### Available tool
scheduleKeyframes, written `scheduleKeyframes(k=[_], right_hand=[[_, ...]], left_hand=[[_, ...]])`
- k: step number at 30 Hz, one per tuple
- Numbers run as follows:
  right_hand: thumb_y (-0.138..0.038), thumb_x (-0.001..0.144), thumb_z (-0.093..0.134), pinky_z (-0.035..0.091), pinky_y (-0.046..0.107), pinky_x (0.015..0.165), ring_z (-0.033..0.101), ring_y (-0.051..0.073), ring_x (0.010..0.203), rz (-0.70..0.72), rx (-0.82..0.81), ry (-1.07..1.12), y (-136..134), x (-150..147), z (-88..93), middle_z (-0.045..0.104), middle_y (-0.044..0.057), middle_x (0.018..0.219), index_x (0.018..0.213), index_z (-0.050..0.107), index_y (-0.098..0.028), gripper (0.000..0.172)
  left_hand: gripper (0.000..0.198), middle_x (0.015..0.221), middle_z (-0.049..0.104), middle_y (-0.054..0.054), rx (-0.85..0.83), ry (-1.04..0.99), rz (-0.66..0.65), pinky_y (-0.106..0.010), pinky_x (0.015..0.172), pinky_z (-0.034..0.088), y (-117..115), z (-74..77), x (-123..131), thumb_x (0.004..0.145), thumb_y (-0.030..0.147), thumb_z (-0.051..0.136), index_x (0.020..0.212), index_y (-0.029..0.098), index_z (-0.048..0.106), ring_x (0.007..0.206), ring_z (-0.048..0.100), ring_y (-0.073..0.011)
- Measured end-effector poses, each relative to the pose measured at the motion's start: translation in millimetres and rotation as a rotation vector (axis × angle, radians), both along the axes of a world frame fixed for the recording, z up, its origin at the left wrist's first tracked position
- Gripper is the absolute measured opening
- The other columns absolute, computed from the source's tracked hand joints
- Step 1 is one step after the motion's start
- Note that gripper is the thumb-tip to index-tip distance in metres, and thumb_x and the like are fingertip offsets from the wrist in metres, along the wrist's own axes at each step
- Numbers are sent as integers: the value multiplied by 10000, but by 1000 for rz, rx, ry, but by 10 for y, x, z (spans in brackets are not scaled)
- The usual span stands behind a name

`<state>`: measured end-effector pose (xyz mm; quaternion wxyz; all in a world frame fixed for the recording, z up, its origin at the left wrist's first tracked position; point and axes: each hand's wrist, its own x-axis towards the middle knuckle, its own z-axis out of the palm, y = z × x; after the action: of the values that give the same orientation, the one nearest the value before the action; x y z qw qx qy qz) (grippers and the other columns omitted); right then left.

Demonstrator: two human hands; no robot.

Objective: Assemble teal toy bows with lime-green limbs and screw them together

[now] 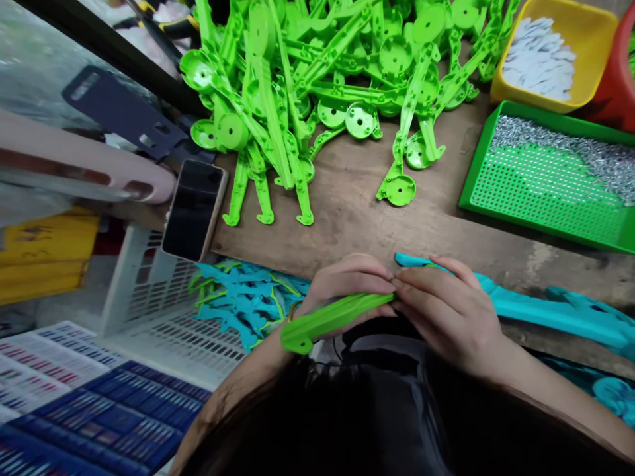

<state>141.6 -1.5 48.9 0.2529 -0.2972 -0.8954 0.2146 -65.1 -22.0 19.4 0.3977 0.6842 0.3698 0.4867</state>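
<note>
My left hand is closed around a long, narrow bright green plastic part, held tilted close to my body. The part has a small hole near its lower left end. My right hand meets the left at the part's other end, its fingertips pinched together there. Whatever lies between the fingertips is hidden. Behind and beneath the right hand, a turquoise plastic part rests along the table's near edge, its tip showing past my fingers. A heap of green plastic parts with round cup-shaped ends covers the table's far side.
On the right stand a green perforated tray of small metal pieces and a yellow bin of flat white pieces. A phone lies at the table's left edge. Below it, a white crate contains turquoise and green parts.
</note>
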Motion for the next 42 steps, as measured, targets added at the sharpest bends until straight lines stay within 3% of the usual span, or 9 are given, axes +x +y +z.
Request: scheduleKeyframes(k=[5,10,15,20,26,33,38,42], right_hand=[[-137,868,613,511,341,827,678,164,909,-31,-39,84,117,-40,1,731,63,960,1009,651,-158,147],[-192,902,588,504,308,807,678,141,864,-52,-76,70,175,-69,42,737,32,933,994,653,-165,115],[-274,903,589,431,388,1008,622,210,1041,-149,16,-227,127,122,227,681,91,1157,1184,589,-123,319],[-381,891,584,387,475,1019,584,313,1093,-290,213,-559,13,654,423,629,166,1230,1223,563,-85,446],[-443,897,555,393,444,945,597,315,1030,-389,289,-687,-122,1076,300,649,167,1180,1219,563,-88,479],[-357,939,507,361,391,843,631,255,832,-410,306,-657,-213,1064,232,717,86,906,1049,650,-145,279],[-362,931,510,330,349,690,625,258,780,-386,260,-691,-202,1065,264,707,108,880,965,653,-145,261],[-389,928,508,305,334,649,629,284,822,-342,207,-764,-186,1091,298,691,130,873,948,643,-139,284]], left_hand=[[216,867,691,-46,21,-54,38,-307,768,582,78,-31,59,755,189,775,943,170,669,833,667,-160],[227,894,708,-52,-25,-36,38,-307,790,577,115,-11,42,767,224,767,974,186,683,856,671,-164],[318,938,721,-65,-51,31,79,-300,827,570,64,23,3,719,248,808,1006,190,682,908,679,-168],[293,963,726,-81,-119,33,171,-332,823,573,-9,0,46,687,247,833,944,195,702,912,687,-191],[256,964,728,-66,-152,-1,265,-356,848,560,-86,-64,130,701,259,820,920,204,699,926,684,-194],[364,1047,703,-63,-293,-88,498,-365,930,518,-317,-126,361,709,291,806,1026,193,656,1000,661,-183],[365,1042,685,-44,-200,-337,562,-347,934,499,-347,-261,641,712,269,796,997,197,580,991,657,-159],[385,982,681,-26,-177,-402,589,-368,937,492,-349,-312,753,681,285,808,918,204,515,986,665,-172]])
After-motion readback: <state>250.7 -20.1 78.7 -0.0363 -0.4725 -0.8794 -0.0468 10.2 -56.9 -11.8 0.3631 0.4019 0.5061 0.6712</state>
